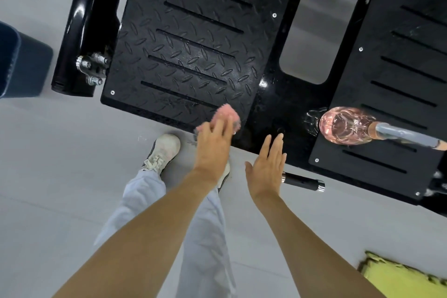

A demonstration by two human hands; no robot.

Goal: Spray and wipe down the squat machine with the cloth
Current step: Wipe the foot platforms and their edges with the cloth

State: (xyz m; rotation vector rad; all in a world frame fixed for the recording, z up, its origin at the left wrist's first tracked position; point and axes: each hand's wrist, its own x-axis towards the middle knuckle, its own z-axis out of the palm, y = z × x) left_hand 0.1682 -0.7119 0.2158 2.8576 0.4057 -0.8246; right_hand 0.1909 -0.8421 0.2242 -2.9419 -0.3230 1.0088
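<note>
- The pink cloth (227,113) sits bunched on the near corner of the left footplate (188,38) of the squat machine (273,104), right at the plate's edge
- The left hand (212,145) lies on top of it with fingers fairly straight, pressing down; blur hides the thumb, so it may be tucked round the cloth, I cannot say
- The right hand (266,167) is spread flat and holds nothing, hovering over the frame's near edge
- The cloth looks soft, fluffy and light — it should mould to the raised tread and dip into the slots; best worked under a flat palm with loose ends gathered in
- The spray bottle (346,126) stands upright at the inner edge of the right footplate (399,68), pink liquid inside — likely light, slick where wet, best taken by its grey trigger neck
- Count: one cloth, one bottle, two footplates, two hands
</note>
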